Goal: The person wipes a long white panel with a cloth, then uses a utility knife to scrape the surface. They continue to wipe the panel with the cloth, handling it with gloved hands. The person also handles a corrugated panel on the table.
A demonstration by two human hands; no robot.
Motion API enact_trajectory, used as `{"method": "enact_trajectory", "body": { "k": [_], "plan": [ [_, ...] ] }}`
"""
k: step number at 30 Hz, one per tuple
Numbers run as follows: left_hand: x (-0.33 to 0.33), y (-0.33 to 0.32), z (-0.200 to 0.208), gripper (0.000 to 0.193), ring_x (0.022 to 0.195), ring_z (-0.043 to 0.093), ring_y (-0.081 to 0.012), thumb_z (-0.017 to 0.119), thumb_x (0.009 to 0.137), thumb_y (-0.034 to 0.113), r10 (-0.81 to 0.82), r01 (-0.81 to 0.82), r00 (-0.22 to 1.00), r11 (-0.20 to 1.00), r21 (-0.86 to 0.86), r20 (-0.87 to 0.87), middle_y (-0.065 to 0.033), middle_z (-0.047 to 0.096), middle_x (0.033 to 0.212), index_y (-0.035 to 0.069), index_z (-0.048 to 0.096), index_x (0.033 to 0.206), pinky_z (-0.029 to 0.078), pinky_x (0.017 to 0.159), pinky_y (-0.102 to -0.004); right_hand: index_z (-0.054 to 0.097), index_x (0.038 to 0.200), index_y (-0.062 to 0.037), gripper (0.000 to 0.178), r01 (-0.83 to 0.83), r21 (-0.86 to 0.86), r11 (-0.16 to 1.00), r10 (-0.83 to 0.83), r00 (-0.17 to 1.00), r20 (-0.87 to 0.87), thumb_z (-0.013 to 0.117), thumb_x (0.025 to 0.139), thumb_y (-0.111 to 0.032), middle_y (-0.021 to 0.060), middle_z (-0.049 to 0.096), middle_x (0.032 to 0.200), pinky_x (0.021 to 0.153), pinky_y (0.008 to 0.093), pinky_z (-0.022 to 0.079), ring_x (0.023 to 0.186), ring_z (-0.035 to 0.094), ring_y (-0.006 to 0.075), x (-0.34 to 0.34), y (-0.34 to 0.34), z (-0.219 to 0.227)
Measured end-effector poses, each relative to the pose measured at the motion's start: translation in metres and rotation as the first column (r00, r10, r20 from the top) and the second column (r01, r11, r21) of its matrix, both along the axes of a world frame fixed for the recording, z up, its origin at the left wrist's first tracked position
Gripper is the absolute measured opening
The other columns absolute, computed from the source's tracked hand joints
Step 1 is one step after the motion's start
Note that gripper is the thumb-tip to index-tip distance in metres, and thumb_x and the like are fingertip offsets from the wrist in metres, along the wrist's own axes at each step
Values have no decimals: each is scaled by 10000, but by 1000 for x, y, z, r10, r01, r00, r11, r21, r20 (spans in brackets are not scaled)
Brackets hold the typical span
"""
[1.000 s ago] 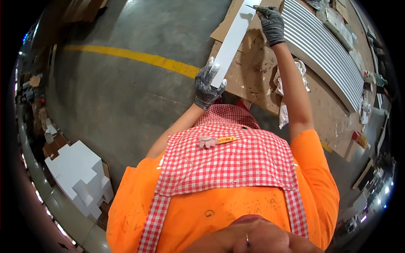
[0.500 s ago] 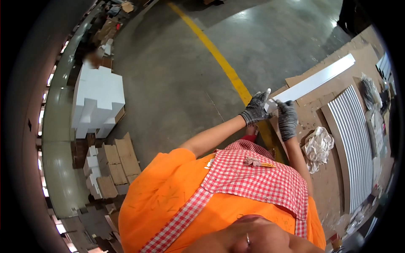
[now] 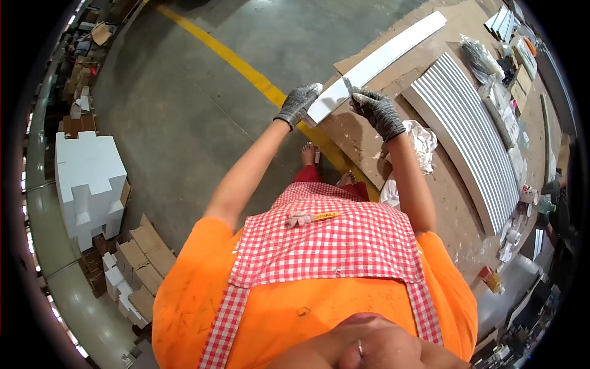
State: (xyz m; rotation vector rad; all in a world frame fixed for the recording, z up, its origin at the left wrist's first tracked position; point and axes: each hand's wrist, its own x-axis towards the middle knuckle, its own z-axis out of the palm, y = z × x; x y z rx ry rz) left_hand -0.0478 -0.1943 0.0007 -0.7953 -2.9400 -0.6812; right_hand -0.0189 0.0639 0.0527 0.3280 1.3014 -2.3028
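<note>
Head view, left hand [image 3: 297,103]: gloved in grey, fingers curled over the near end of the long white strip [image 3: 376,64], gripping its left edge
Head view, right hand [image 3: 376,111]: gloved likewise, closed on the same end from the other side, thumb and fingers pinching the strip's right edge
Hands together or apart: close to each other, both clamped on the one end, with only the strip's width between them
White strip, place: its near end sits in the hands, the rest runs away from them up and to the right, lying along the brown surface [image 3: 455,203]
Change over the last second: a second ago the hands were spread along the strip, the right far out near its far end and the left lower down; half a second ago they had already drawn in to one end; now both grip that end, and the view has swung with the head
What the change suggests: the grip has moved from a two-point carry to holding one end, which looks like lining up or sliding the strip along the surface
Right of the right hand: a ribbed white panel [image 3: 461,135] lies flat, with a crumpled white rag [image 3: 424,136] just beside the forearm
Left of the left hand: concrete floor with a yellow line [image 3: 230,58]
Far left of the hands: a white stepped block [image 3: 89,178] and cardboard pieces
</note>
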Motion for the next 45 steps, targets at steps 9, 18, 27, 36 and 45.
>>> {"method": "enact_trajectory", "body": {
  "k": [9, 18, 27, 36, 45],
  "plan": [
    [-8, 15, -11, 302, 1003, 561, -278, 475, 877, 187, 112, -118, 990, 991, 64, 86, -77, 624, 1119, 115, 580, 1151, 446, 903, -365, 677, 1000, -5, 173, 128, 462, 878, -4, 965, -261, 621, 857, -84, 24, 654, 840, 688, 264, 506, 741, 587, 102, -17, -3, -20],
    [-17, 12, -36, 358, 1053, 538, -280, 420, 935, 349, 11, -9, 1000, 988, 153, -12, -86, 608, 1141, 137, 627, 1136, 423, 932, -385, 675, 990, -114, 170, 431, 862, 266, 463, 727, -507, 579, 852, -96, 132, 610, 953, 720, 383, 492, 842, 608, 329, 17, -40, -3],
    [-26, 19, 9, 390, 1042, 568, -285, 402, 937, 371, -27, -36, 928, 986, 162, 373, -105, 615, 1143, 128, 617, 1152, 447, 893, -389, 687, 895, -75, 110, 480, 844, 239, 410, 738, -535, 622, 807, -79, 154, 589, 839, 660, 388, 476, 753, 586, 333, 7, -27, -10],
    [-121, 89, 48, 801, 1154, 534, -279, 699, 667, 597, -21, 83, 944, 981, -174, 331, -98, 546, 1288, 113, 533, 1284, 406, 999, -373, 664, 838, -77, 82, 471, 825, 313, 381, 733, -563, 597, 827, -125, 147, 580, 835, 700, 413, 462, 799, 580, 341, 3, -26, -12],
    [-143, 111, 41, 803, 1142, 546, -256, 730, 638, 591, -84, 221, 820, 959, -178, 566, -94, 590, 1238, 99, 572, 1252, 402, 986, -341, 636, 765, -65, 14, 460, 816, 349, 382, 725, -572, 636, 760, -52, 141, 570, 786, 627, 417, 463, 735, 576, 338, 48, -61, -30]
  ]
}}
